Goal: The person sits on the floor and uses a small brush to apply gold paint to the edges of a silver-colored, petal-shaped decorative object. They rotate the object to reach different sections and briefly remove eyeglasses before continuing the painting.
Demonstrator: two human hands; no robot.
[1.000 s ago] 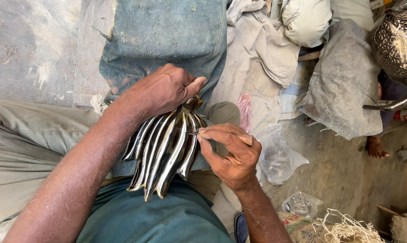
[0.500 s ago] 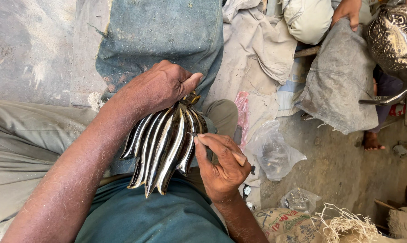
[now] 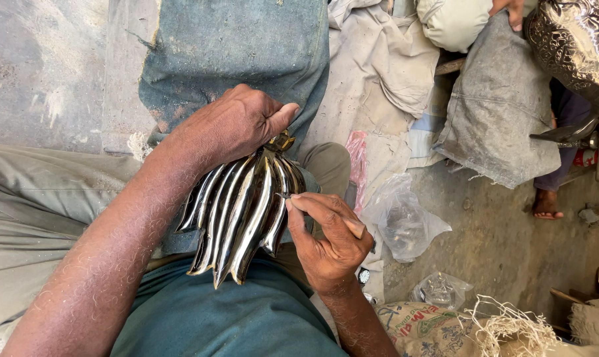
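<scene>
My left hand (image 3: 236,125) grips the top of a shiny dark metal piece (image 3: 240,211) shaped like a fan of curved, pointed ribs, held against my lap. My right hand (image 3: 326,238) is closed around a thin wooden-handled tool (image 3: 352,226), its tip touching the right-hand ribs of the metal piece. The ribs point down towards my teal shirt (image 3: 200,317). The top of the piece is hidden under my left fingers.
A blue-grey cloth (image 3: 233,46) lies ahead over my knee. Crumpled clear plastic bags (image 3: 405,221) and grey sacking (image 3: 498,106) lie on the dusty floor to the right. Another person's foot (image 3: 547,205) and an engraved metal vessel (image 3: 574,39) are at far right.
My right hand has slid down and closer along the right side of the metal piece. The left hand keeps its grip at the top.
</scene>
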